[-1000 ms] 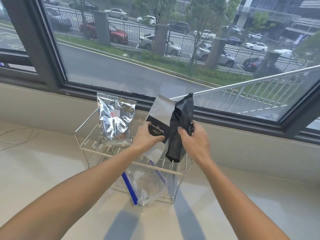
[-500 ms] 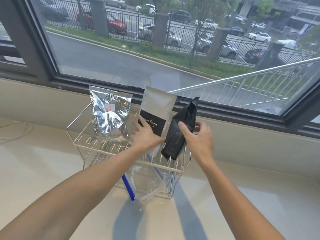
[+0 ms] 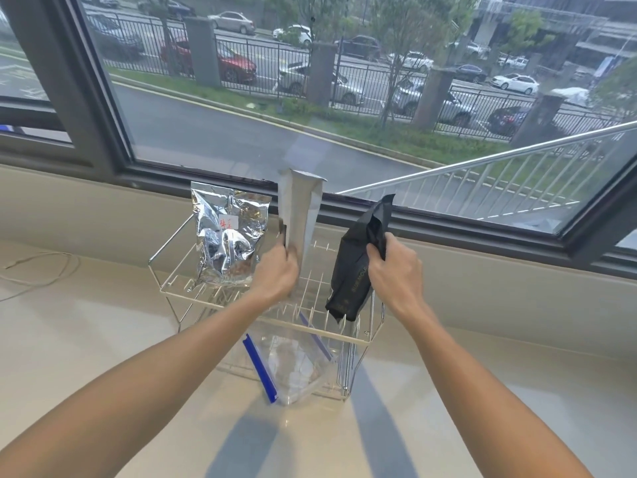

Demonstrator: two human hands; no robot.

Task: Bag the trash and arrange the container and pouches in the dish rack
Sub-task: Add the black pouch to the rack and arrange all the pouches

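Pouches now separating: left hand gripping grey pouch upright over rack middle, right hand pinching black pouch over rack right side. Silver pouch standing at rack left. Better lowering each between separate tines, keeping upright.

White wire dish rack on the tabletop, crinkled silver foil pouch at its left, grey paper pouch mid-rack, black pouch at right, clear zip bag beneath.

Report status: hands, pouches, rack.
Left hand grips grey pouch, upright. Right hand grips black pouch over dish rack. Silver foil pouch standing in rack. No obstruction.
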